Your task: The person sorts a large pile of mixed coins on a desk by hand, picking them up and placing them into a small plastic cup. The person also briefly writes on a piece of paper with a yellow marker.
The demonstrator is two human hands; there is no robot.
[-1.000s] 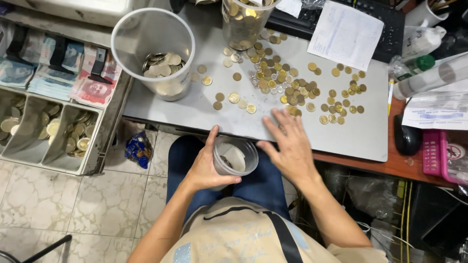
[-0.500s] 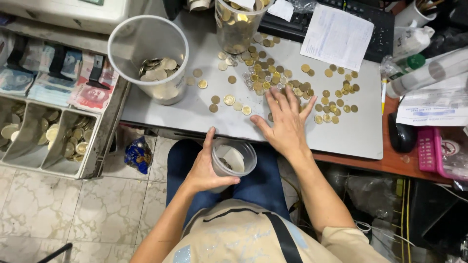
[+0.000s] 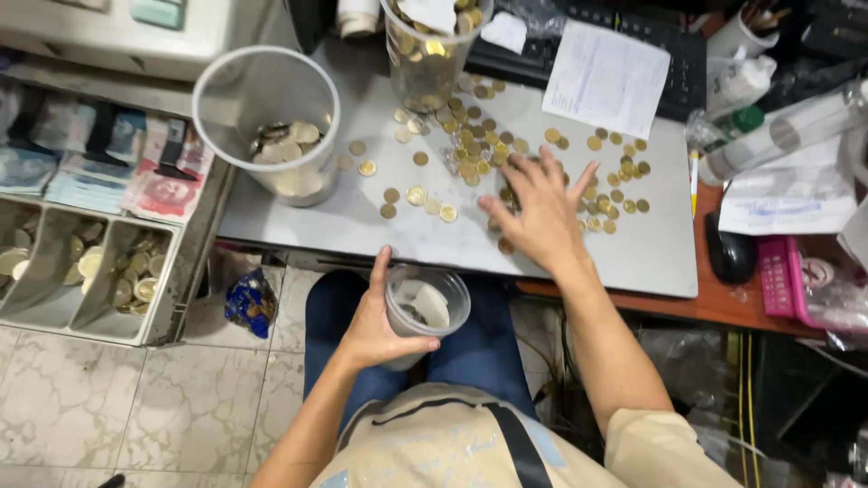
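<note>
My left hand (image 3: pixel 378 321) grips a small clear plastic cup (image 3: pixel 427 305) below the table's front edge, over my lap. The cup holds a few coins and a slip of paper. My right hand (image 3: pixel 538 206) lies flat with fingers spread on a scatter of several gold coins (image 3: pixel 470 149) on the grey tabletop (image 3: pixel 362 221). A large clear tub (image 3: pixel 271 126) with coins in its bottom stands at the left of the table. A tall clear cup full of coins (image 3: pixel 432 50) stands at the back.
An open cash drawer (image 3: pixel 81 271) with banknotes (image 3: pixel 108 158) and coin bins sits at the left. A paper sheet (image 3: pixel 608 77) lies on a black keyboard (image 3: pixel 692 63). Bottles (image 3: pixel 768 136), a black mouse (image 3: pixel 731 253) and a pink calculator (image 3: pixel 779 276) are at the right.
My right hand has moved from the table's front edge forward onto the spread coins. My left hand keeps holding the small cup in about the same place.
</note>
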